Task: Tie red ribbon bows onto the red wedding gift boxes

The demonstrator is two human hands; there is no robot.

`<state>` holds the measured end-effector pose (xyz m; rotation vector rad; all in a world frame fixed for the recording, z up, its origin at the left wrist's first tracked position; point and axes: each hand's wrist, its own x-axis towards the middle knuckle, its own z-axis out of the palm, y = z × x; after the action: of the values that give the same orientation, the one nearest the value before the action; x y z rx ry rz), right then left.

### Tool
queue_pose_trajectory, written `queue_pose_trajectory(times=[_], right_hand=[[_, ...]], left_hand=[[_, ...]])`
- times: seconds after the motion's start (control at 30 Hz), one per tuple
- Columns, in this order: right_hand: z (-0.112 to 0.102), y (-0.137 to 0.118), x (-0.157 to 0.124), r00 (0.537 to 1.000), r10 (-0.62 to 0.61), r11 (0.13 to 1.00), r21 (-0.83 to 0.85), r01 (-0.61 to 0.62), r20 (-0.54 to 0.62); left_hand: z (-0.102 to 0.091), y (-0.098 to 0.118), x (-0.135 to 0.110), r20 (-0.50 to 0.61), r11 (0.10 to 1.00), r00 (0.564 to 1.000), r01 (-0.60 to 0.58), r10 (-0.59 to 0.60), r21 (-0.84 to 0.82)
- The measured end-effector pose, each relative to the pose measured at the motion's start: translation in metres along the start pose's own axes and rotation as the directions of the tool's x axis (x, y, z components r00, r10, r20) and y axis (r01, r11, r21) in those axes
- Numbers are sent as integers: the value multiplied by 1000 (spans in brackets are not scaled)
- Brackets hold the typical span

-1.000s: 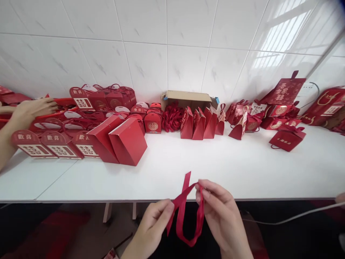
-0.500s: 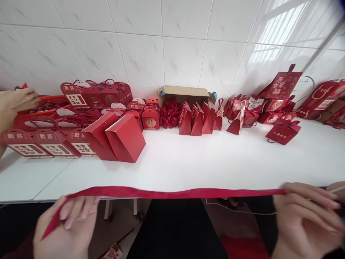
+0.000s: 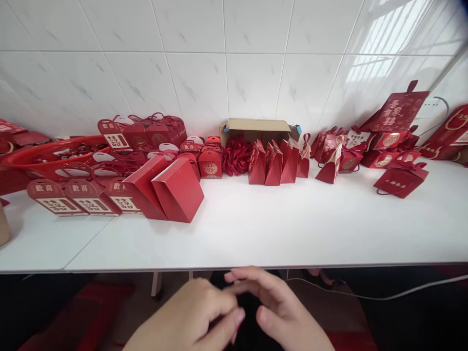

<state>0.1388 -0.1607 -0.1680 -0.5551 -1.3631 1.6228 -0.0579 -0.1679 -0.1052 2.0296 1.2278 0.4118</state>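
Observation:
My left hand point(image 3: 197, 312) is closed below the table's front edge, its thumb pressed against the curled fingers. A sliver of red ribbon point(image 3: 236, 335) shows under that thumb; the rest of it is hidden. Close beside it, my right hand point(image 3: 280, 309) is curved with thumb and fingers apart, and nothing shows between them. Its fingertips are near the back of the left hand; whether they touch I cannot tell. On the table ahead stand two plain red boxes with slanted sides point(image 3: 178, 190).
Red gift boxes with white labels point(image 3: 93, 204) line the left, before a red basket point(image 3: 32, 158). A cardboard box point(image 3: 259, 125) with a red ribbon bundle point(image 3: 237, 156) stands at the wall. Small red boxes point(image 3: 274, 163) continue rightward. Another person's arm point(image 3: 3, 229) shows at the left edge.
My hands have come together from far apart at the table edge. The red ribbon stretched between them is now almost wholly out of sight. The other person's hand has left the basket.

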Motion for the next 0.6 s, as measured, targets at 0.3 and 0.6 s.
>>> queue_pose_trajectory(times=[0.3,0.6], right_hand=[[-18,0,11,942,150,970,230,-82,-300],[-36,15,-11,914,155,912,410,13,-374]], left_hand=[[-53,14,141,99,989,995,-29,15,145],[-119,-47,283,-745,747,653,561,-135,356]])
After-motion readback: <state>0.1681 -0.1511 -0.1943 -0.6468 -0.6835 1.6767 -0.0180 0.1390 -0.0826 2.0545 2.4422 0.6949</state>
